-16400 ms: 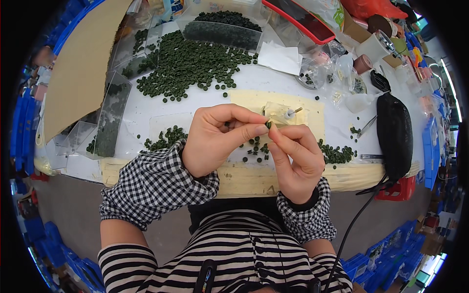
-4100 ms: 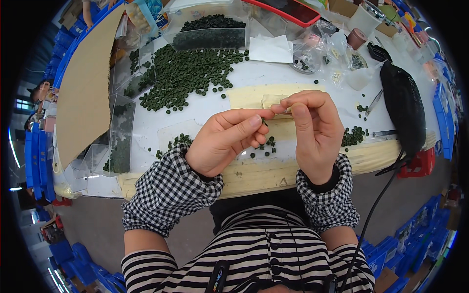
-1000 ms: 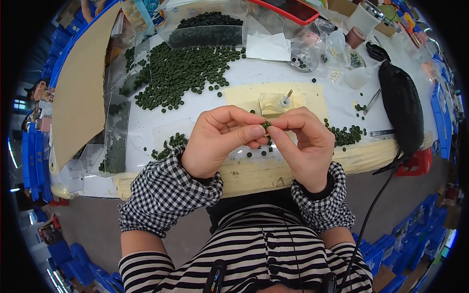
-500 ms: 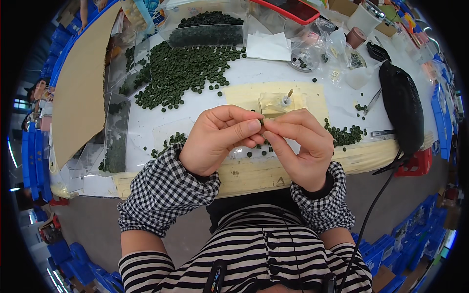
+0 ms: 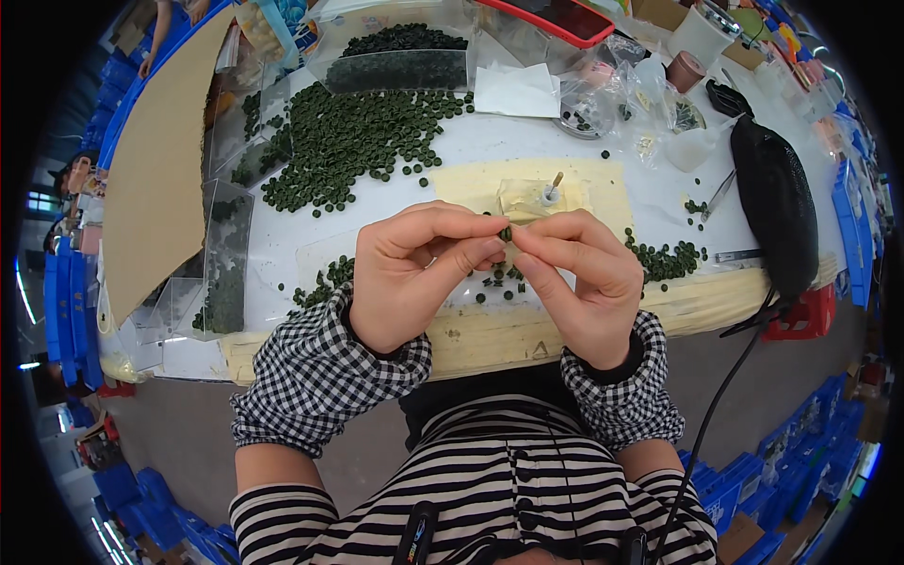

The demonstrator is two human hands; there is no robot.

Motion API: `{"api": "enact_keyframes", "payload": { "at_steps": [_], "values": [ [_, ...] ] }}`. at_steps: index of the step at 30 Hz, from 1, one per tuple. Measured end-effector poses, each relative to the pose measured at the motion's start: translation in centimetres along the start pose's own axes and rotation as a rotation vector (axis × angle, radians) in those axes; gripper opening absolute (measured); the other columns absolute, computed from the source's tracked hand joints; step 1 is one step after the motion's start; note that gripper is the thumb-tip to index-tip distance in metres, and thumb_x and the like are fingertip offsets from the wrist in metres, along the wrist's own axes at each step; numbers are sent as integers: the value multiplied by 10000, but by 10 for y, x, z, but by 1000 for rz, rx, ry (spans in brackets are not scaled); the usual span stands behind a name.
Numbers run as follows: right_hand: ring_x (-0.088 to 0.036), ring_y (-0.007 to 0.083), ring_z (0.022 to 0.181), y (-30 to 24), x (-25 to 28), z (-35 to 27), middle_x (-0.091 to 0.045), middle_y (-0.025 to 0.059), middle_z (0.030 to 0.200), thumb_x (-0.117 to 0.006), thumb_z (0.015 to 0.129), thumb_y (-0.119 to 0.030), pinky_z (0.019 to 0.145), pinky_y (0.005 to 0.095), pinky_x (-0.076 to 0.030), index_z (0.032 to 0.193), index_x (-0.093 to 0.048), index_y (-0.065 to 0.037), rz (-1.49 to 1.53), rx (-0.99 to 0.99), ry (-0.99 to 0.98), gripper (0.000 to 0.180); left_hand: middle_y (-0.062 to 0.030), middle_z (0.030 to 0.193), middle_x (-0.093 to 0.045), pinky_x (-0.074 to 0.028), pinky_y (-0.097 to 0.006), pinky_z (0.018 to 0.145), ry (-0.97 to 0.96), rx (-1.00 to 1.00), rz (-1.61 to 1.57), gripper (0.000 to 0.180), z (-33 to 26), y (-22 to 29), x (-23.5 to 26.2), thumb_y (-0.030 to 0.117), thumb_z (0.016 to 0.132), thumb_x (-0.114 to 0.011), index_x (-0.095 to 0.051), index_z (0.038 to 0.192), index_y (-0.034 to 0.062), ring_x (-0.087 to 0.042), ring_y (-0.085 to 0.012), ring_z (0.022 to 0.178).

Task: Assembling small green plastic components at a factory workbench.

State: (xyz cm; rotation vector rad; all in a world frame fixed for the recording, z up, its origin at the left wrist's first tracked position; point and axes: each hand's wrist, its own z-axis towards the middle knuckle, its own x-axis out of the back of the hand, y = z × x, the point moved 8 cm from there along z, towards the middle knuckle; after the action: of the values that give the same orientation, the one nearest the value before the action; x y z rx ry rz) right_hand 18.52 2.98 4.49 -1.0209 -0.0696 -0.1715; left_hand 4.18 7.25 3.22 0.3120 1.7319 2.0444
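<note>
A small dark green round piece (image 5: 507, 234) is pinched between the fingertips of both hands, above the near middle of the table. My left hand (image 5: 400, 268) is closed, thumb and forefinger on the piece's left side. From the right, my right hand (image 5: 589, 278) pinches it with thumb and forefinger, also closed. The fingertips cover part of the piece, so its exact kind is unclear. Just beyond the hands stands a small white holder with a brown stick (image 5: 553, 193) on a tape-covered block. Similar loose green pieces (image 5: 508, 282) lie beneath the fingers.
A large heap of green pieces (image 5: 353, 141) spreads at the far left, before a clear bin (image 5: 395, 71). Cardboard (image 5: 155, 169) leans at left. A black pouch (image 5: 772, 198), tweezers (image 5: 720, 193) and small pile (image 5: 667, 262) lie right. A red-edged phone (image 5: 556, 21) is at the back.
My left hand has turned slightly and shifted a little right, its lower fingers curling inward. The green piece between the fingertips shows more now. My right hand has barely moved.
</note>
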Motion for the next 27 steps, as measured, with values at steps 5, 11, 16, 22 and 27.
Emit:
{"api": "enact_keyframes", "payload": {
  "at_steps": [5,11,16,22,27],
  "values": [
    [-597,130,745,-2,-3,-1,-626,84,886,-685,750,66,603,217,-485,992,-694,-8,-14,4,-18,253,-116,931,-631,-520,-242,730,5,-28,2,183,1,0,0,-65,834,-605,-651,1007,-33,-626,-151,825],
    [-590,123,726,-3,-5,-1,-619,80,873,-680,755,72,595,216,-483,1002,-689,-1,18,-3,-51,258,-105,921,-636,-519,-239,728,3,-88,48,172,0,1,1,-70,820,-622,-664,982,-33,-622,-140,817],
    [-606,125,729,-6,-6,-1,-617,85,885,-667,767,79,603,208,-498,1015,-680,10,-6,38,-55,257,-109,920,-636,-525,-240,735,-2,38,-108,162,0,-9,0,-68,825,-618,-659,979,-42,-625,-143,815],
    [-614,131,748,-6,-6,0,-619,90,899,-652,776,85,617,212,-504,1024,-676,10,-5,43,-43,260,-116,938,-636,-531,-240,739,-8,0,-87,186,1,-5,1,-54,841,-606,-636,1025,-48,-632,-148,822],
    [-611,134,762,-6,-2,-1,-623,95,912,-647,779,85,627,216,-499,1029,-677,2,-15,46,-17,265,-117,947,-634,-533,-241,749,-9,33,-96,192,1,-4,-1,-43,847,-605,-626,1037,-56,-634,-148,832]
  ]
}}
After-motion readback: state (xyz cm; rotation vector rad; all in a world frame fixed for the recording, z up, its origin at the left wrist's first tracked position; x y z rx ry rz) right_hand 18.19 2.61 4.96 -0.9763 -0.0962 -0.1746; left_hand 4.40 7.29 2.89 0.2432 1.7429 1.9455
